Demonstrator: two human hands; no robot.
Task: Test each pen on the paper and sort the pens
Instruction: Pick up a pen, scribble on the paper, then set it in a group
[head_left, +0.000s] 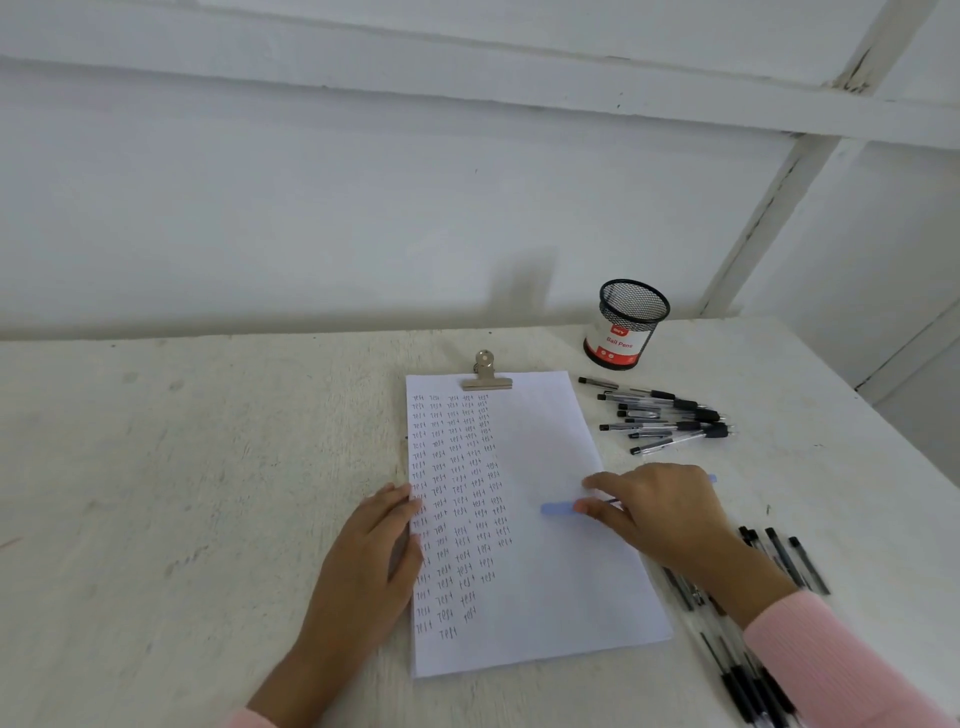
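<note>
Fingers of the right hand pinch a blurred, half-hidden blue pen; left hand flat on paper.

paper: the handwritten word "test" stood repeated in columns down its left half | black mesh pen cup: its white-and-red label read "Ball Pens"; the small red logo above was illegible

We read this as a bare writing station in a plain room: a rough white counter against white board walls with timber battens, bearing a mesh pen cup and clipped paper.
</note>
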